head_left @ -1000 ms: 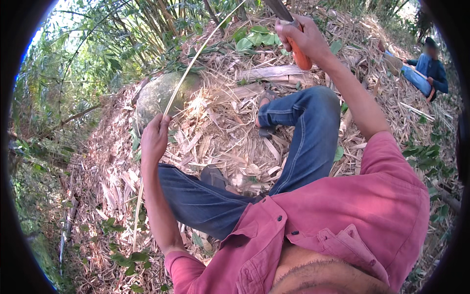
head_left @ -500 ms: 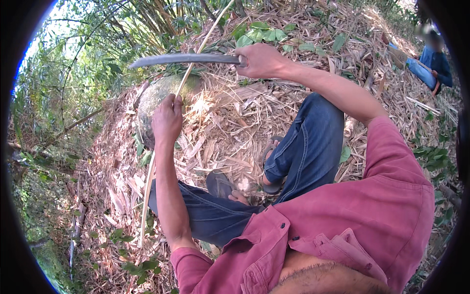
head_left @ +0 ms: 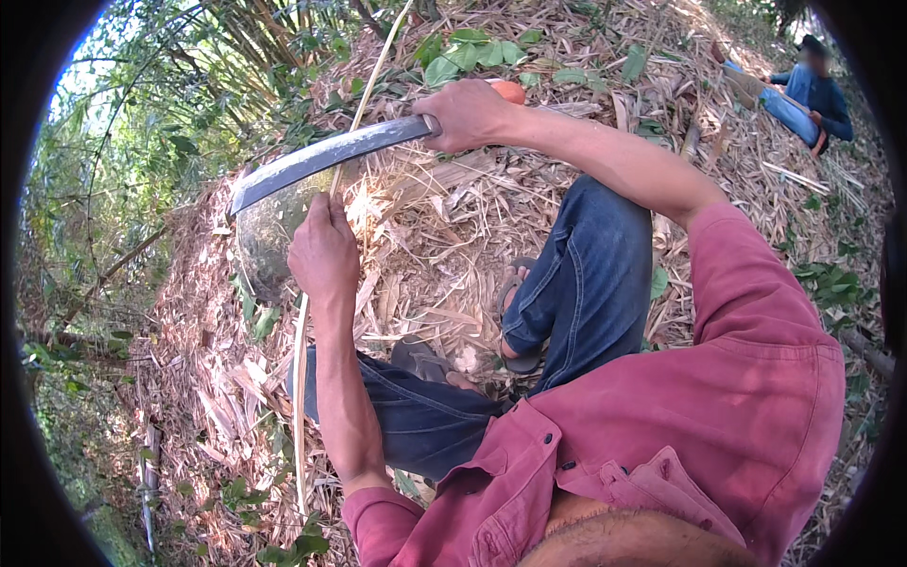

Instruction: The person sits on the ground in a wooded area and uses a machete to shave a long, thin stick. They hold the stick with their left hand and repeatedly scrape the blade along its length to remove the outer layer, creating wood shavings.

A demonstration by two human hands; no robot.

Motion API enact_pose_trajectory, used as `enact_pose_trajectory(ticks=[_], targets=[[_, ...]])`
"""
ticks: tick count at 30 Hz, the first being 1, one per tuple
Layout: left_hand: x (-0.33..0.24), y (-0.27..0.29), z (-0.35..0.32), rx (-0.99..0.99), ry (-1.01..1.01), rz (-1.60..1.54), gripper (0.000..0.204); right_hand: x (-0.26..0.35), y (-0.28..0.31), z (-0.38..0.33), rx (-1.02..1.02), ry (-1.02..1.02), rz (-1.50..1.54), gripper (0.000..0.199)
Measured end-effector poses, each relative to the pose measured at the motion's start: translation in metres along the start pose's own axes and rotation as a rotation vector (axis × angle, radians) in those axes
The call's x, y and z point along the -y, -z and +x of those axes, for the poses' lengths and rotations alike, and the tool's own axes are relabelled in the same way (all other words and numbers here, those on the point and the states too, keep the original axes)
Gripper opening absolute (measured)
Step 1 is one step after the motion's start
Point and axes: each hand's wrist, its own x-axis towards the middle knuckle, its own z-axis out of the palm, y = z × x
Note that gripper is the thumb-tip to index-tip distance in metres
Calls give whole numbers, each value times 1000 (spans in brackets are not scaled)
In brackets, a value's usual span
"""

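Observation:
My right hand (head_left: 468, 115) grips a machete, whose orange handle end (head_left: 511, 91) shows behind the wrist. Its long, slightly curved grey blade (head_left: 331, 156) points left, tip lowered, flat side partly turned up. A long, thin pale strip (head_left: 380, 71), seemingly split bamboo, passes by the blade at a steep angle; whether the edge touches it I cannot tell. Just below the crossing, my left hand (head_left: 324, 248) pinches this strip between thumb and fingers. The strip's lower length runs down beside my left forearm. Under the blade and left hand sits a rounded mossy stone (head_left: 265, 248).
Dry leaves and pale shavings (head_left: 416, 236) cover the ground. My bent legs in blue jeans (head_left: 590, 274) and sandalled feet are close by. Green leaves (head_left: 472, 57) lie beyond the right hand. Bamboo stems (head_left: 255, 42) stand at far left. Another person (head_left: 817, 99) sits at far right.
The machete has turned so its tip dips lower and more of the blade's flat shows. Its orange handle end has come into sight. The left hand still pinches the strip.

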Motion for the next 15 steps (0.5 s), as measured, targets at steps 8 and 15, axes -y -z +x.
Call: enact_pose_trajectory(ticks=[8, 15], targets=[[12, -2, -8, 9, -23, -55, 27, -32, 0, -2, 26, -118, -91, 23], [30, 23, -32, 84, 25, -44, 28, -75, 0, 2, 174, -409, -29, 22]])
